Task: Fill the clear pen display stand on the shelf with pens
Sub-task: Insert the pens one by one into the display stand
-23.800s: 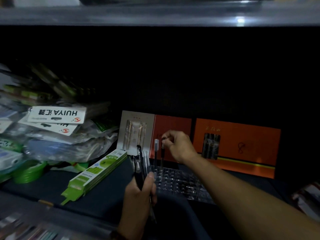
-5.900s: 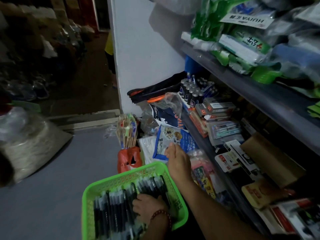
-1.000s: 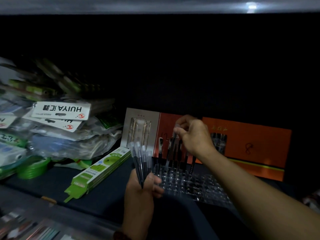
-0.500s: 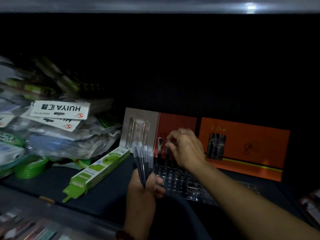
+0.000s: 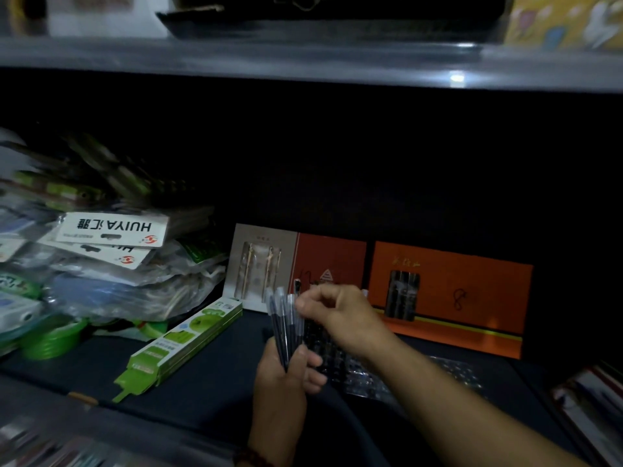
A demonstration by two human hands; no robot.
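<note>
My left hand [image 5: 286, 375] grips a bundle of several dark pens [image 5: 281, 318] with clear caps, held upright over the front of the dark shelf [image 5: 202, 392]. My right hand [image 5: 340, 315] reaches across from the right, its thumb and forefinger pinched on the cap of the bundle's rightmost pen. The clear pen display stand [image 5: 451, 369] lies flat behind both hands, largely hidden by them. One dark pen [image 5: 297, 286] stands upright at the stand's back left, just above my right fingertips.
Two orange pen boxes [image 5: 472, 298] and a grey card box [image 5: 263, 264] lean against the back. A green flat box [image 5: 182, 342] lies left of my hands, beside piled plastic bags [image 5: 111, 264] and a green roll [image 5: 54, 338]. The upper shelf edge [image 5: 303, 62] hangs overhead.
My right hand has left the stand's back row and moved left and down to the top of the pen bundle. The left hand with the bundle has barely shifted.
</note>
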